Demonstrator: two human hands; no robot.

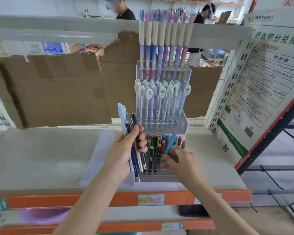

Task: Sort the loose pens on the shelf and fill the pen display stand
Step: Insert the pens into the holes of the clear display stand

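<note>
While the left hand (126, 150) grips a bundle of loose pens (134, 141) upright just beside the pen display stand (161, 122), the right hand (178, 160) reaches into the lowest tier of the stand, its fingers curled around a blue pen (170, 144) that leans among the other pens there. The picture is blurred at this hand, so I cannot tell whether the pen is going into a hole or coming out. The stand is on the shelf (41, 158), and its two upper tiers look already full. I judge that the filling of the front tier is the step in hand, because several holes in the front row are not yet filled. The next move probably calls for seating this pen straight, then taking one pen from the bundle without dropping the rest.
</note>
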